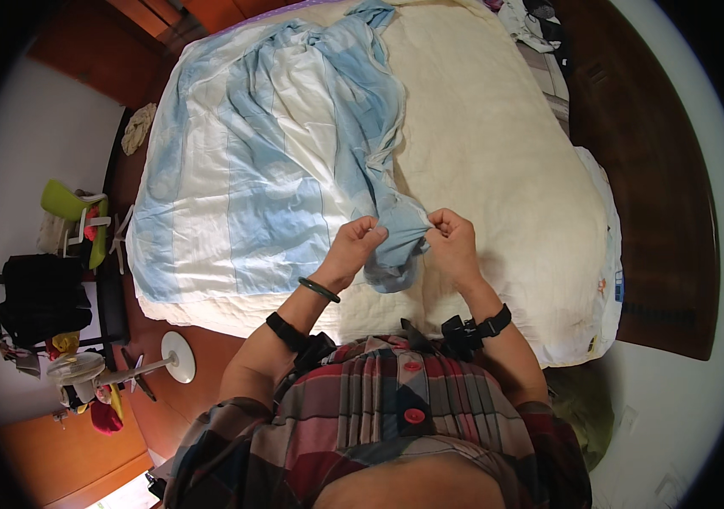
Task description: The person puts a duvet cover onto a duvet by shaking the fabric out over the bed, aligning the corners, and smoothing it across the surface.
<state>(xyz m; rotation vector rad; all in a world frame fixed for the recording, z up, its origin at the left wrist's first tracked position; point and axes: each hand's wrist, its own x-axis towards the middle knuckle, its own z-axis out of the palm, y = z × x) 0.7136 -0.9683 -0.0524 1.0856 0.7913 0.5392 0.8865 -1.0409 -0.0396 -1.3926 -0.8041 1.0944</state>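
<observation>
A blue and white striped fabric cover (273,172) lies rumpled over the left part of the bed, one end of it drawn toward me. My left hand (354,249), with a dark green bangle at the wrist, pinches this end on its left side. Opposite, my right hand (454,242) grips the same end at its edge, and the cloth is pulled into folds between the two. A bunched bit of the cover hangs just below my fingers. Underneath spreads a cream quilt (489,153), bare on the right side of the bed.
A dark wooden headboard (648,191) borders the bed on the right, with dark and white clothes (537,25) at its upper corner. On the left stand a white pedestal fan (177,357), a green chair (98,235) and a rack with black clothing (44,299). A beige cloth (139,129) lies beyond the bed's left edge.
</observation>
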